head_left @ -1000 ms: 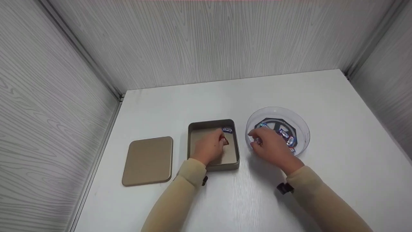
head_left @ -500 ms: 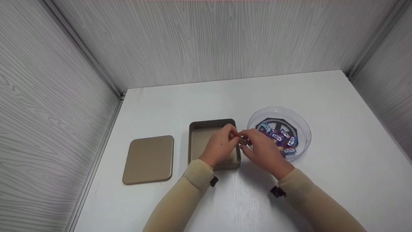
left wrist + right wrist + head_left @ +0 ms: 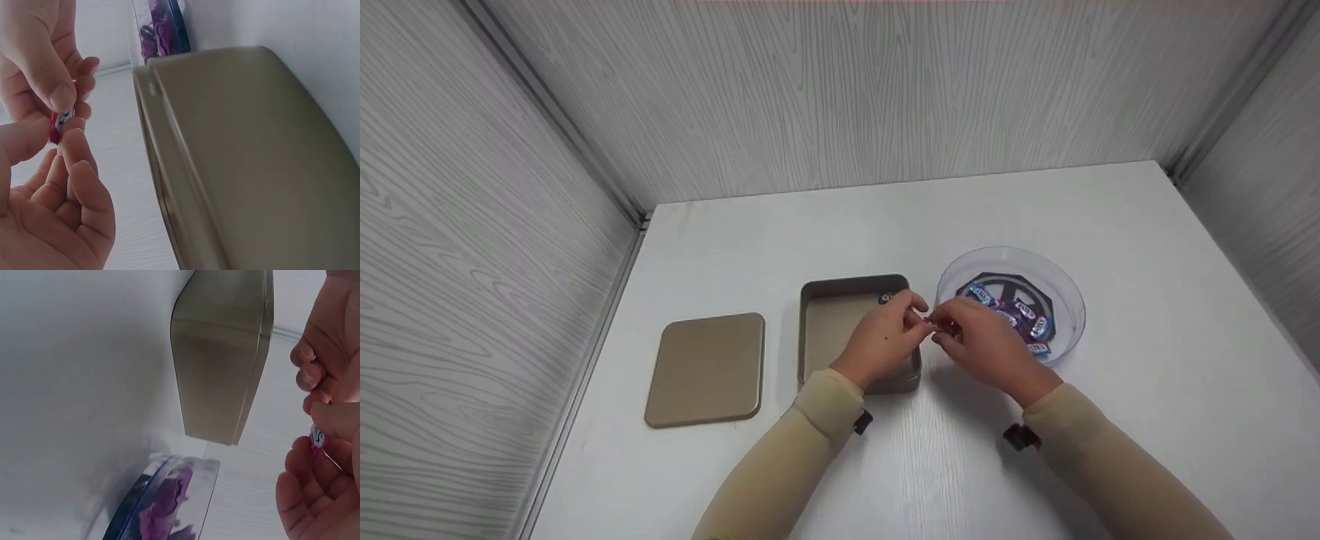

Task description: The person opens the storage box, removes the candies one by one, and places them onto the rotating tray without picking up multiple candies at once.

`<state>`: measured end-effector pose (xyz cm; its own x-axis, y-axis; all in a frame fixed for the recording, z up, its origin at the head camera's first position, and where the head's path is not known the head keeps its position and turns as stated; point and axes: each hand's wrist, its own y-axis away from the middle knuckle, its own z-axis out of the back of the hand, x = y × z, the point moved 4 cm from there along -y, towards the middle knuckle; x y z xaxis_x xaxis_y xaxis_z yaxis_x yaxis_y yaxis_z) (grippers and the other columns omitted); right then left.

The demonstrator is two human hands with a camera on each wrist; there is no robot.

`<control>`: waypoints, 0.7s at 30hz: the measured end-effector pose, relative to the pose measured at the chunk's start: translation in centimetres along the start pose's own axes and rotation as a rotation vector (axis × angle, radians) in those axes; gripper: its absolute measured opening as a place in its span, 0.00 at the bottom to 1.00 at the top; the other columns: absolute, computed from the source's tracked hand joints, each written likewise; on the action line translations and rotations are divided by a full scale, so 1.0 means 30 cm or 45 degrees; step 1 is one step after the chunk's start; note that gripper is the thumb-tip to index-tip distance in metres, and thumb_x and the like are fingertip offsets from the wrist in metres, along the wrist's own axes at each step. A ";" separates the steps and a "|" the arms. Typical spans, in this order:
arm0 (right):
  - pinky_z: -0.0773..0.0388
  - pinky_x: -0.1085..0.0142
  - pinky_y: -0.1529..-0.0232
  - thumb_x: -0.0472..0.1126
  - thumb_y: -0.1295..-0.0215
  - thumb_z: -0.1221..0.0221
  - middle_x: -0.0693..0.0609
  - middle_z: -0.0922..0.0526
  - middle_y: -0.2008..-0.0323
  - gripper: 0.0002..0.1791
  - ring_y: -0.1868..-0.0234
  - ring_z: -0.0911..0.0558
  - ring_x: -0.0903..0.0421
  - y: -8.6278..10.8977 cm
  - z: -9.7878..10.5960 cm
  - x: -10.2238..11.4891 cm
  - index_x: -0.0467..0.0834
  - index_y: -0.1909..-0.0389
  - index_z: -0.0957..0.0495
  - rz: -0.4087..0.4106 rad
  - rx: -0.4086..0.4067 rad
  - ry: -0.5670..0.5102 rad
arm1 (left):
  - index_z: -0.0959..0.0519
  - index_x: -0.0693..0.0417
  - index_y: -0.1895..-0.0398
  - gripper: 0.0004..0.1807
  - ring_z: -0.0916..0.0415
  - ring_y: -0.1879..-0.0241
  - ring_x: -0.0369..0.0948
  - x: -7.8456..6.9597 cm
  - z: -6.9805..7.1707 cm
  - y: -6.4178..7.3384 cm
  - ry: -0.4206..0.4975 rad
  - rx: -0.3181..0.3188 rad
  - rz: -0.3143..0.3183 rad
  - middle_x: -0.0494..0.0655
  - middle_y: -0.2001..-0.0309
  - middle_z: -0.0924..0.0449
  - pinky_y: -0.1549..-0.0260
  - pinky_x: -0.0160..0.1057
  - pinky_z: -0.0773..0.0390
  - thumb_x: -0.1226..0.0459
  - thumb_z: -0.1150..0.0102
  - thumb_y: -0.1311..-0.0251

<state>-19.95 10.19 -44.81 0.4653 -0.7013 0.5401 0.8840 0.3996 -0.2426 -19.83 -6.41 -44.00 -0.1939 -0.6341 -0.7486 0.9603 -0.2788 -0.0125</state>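
Note:
A small red-wrapped candy (image 3: 61,124) is pinched between my two hands, above the gap between the tin and the bowl. My left hand (image 3: 881,341) grips one end with thumb and fingers, reaching across the right side of an open, gold-brown square tin (image 3: 823,330). My right hand (image 3: 994,352) pinches the other end, in front of the bowl's left rim. Fingers cover most of the wrapper, though a white-lettered patch of the candy (image 3: 318,436) shows in the right wrist view. One dark blue candy (image 3: 886,298) lies in the tin's far right corner, partly hidden by my left hand.
Right of the tin stands a round clear plastic bowl (image 3: 1078,319) holding several blue and purple wrapped candies (image 3: 1024,308). The tin's square lid (image 3: 705,371) lies flat on the white table (image 3: 840,232) at the left. Wood-grain panels (image 3: 840,97) enclose the back and sides.
My left hand has come up from inside the tin and moved right. My right hand has moved from above the bowl to meet it, and both now hold the candy together.

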 end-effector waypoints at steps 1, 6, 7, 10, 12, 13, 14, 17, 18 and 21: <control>0.21 0.61 0.60 0.41 0.34 0.33 0.56 0.21 0.62 0.08 0.63 0.23 0.57 -0.003 0.006 -0.015 0.50 0.56 0.19 -0.026 0.016 -0.009 | 0.25 0.45 0.46 0.12 0.22 0.63 0.33 0.003 0.001 -0.003 -0.013 0.000 -0.001 0.33 0.63 0.20 0.60 0.38 0.22 0.57 0.39 0.30; 0.25 0.57 0.60 0.44 0.32 0.35 0.54 0.21 0.63 0.08 0.63 0.24 0.54 -0.015 0.047 -0.113 0.49 0.56 0.20 -0.118 0.076 0.049 | 0.24 0.45 0.45 0.13 0.23 0.60 0.33 0.042 0.017 -0.015 -0.048 -0.043 0.018 0.33 0.59 0.20 0.57 0.39 0.23 0.57 0.42 0.29; 0.25 0.56 0.59 0.44 0.32 0.35 0.53 0.21 0.63 0.08 0.62 0.24 0.53 -0.017 0.055 -0.135 0.48 0.56 0.21 -0.132 0.094 0.066 | 0.23 0.45 0.45 0.12 0.23 0.59 0.34 0.052 0.021 -0.018 -0.050 -0.057 0.027 0.33 0.58 0.20 0.56 0.39 0.23 0.57 0.42 0.29; 0.26 0.54 0.57 0.44 0.31 0.37 0.50 0.20 0.62 0.08 0.61 0.23 0.51 -0.021 0.078 -0.200 0.46 0.56 0.21 -0.176 0.132 0.119 | 0.22 0.45 0.46 0.12 0.23 0.58 0.34 0.082 0.035 -0.028 -0.064 -0.103 0.053 0.35 0.56 0.20 0.56 0.39 0.23 0.57 0.43 0.29; 0.26 0.52 0.57 0.42 0.31 0.38 0.49 0.20 0.62 0.08 0.61 0.23 0.50 -0.021 0.089 -0.241 0.44 0.56 0.21 -0.217 0.138 0.138 | 0.22 0.46 0.46 0.13 0.24 0.58 0.35 0.098 0.040 -0.033 -0.071 -0.121 0.074 0.36 0.56 0.21 0.56 0.40 0.23 0.56 0.43 0.29; 0.26 0.53 0.58 0.41 0.31 0.39 0.48 0.21 0.62 0.07 0.62 0.24 0.49 -0.019 0.094 -0.259 0.44 0.56 0.21 -0.240 0.136 0.142 | 0.22 0.47 0.45 0.13 0.24 0.58 0.36 0.105 0.042 -0.035 -0.075 -0.126 0.087 0.36 0.56 0.21 0.56 0.40 0.23 0.56 0.44 0.29; 0.26 0.52 0.58 0.40 0.31 0.39 0.48 0.21 0.62 0.07 0.62 0.24 0.49 -0.017 0.098 -0.275 0.43 0.56 0.22 -0.258 0.130 0.150 | 0.21 0.47 0.45 0.13 0.24 0.58 0.36 0.113 0.043 -0.036 -0.076 -0.128 0.097 0.36 0.55 0.21 0.56 0.40 0.23 0.56 0.44 0.29; 0.25 0.50 0.57 0.38 0.31 0.41 0.46 0.20 0.61 0.07 0.61 0.23 0.47 -0.012 0.101 -0.314 0.41 0.56 0.21 -0.300 0.122 0.166 | 0.21 0.47 0.44 0.15 0.24 0.58 0.35 0.129 0.043 -0.037 -0.075 -0.125 0.122 0.35 0.55 0.21 0.56 0.40 0.23 0.55 0.44 0.29; 0.25 0.50 0.56 0.38 0.31 0.41 0.45 0.20 0.60 0.07 0.60 0.23 0.46 -0.011 0.100 -0.322 0.41 0.55 0.20 -0.304 0.121 0.174 | 0.21 0.47 0.44 0.15 0.24 0.58 0.35 0.133 0.042 -0.038 -0.074 -0.123 0.127 0.35 0.55 0.21 0.56 0.40 0.23 0.55 0.44 0.29; 0.24 0.47 0.54 0.37 0.31 0.42 0.44 0.19 0.59 0.08 0.57 0.22 0.45 -0.010 0.097 -0.334 0.40 0.56 0.19 -0.306 0.117 0.181 | 0.21 0.47 0.44 0.15 0.24 0.58 0.35 0.142 0.042 -0.042 -0.085 -0.116 0.139 0.34 0.56 0.22 0.56 0.40 0.23 0.55 0.43 0.29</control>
<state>-25.01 18.81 -47.81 0.2503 -0.8556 0.4531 0.9648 0.2592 -0.0437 -22.13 -9.66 -46.34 -0.0971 -0.7044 -0.7032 0.9901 -0.1406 0.0041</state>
